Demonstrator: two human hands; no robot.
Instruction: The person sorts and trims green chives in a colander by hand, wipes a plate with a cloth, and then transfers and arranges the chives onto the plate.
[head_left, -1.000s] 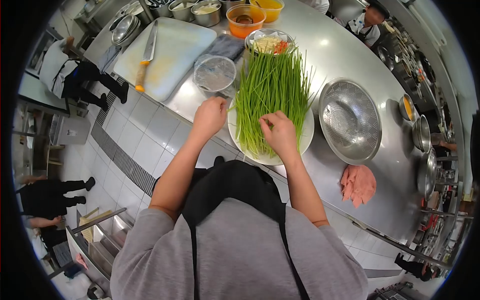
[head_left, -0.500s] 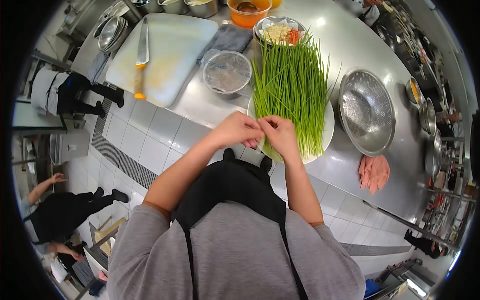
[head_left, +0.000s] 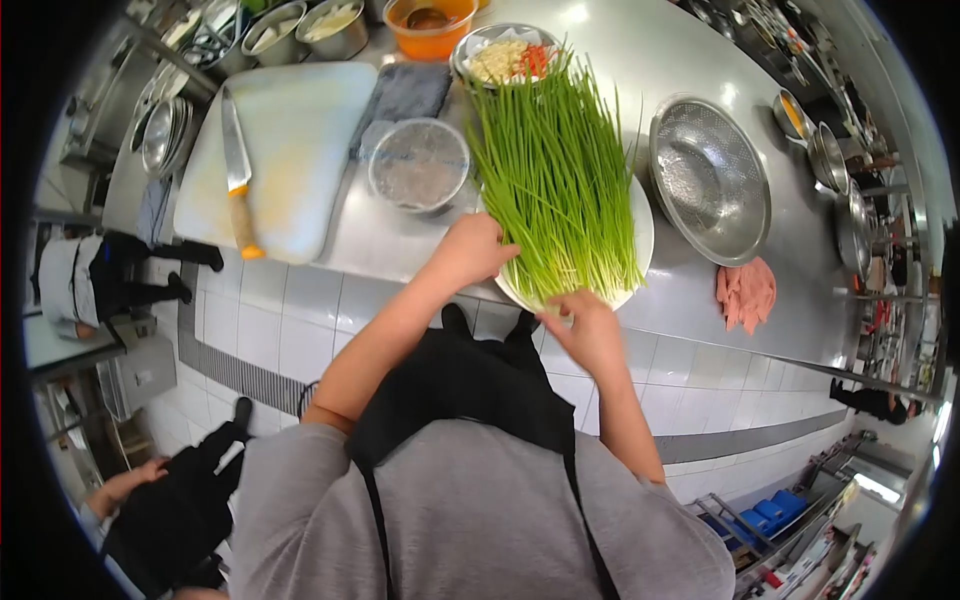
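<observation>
Long green chives lie heaped on a white round plate near the counter's front edge. At the plate's left rim is my left hand, thumb toward the lower stems; its other fingers are curled, and whether anything is in them is hidden. My right hand is at the front rim by the pale stem ends, thumb and index finger apart, with nothing visible between them. A covered round container stands left of the plate, and a perforated metal colander stands right of it.
A white cutting board bears a knife. Behind are a grey cloth, an orange tub and a bowl of chopped ingredients. Pink gloves lie at right. People stand at the left.
My hands, together half a second ago, have parted: the left to the plate's left rim, the right to its front. The view has shifted. A person at the left has moved.
</observation>
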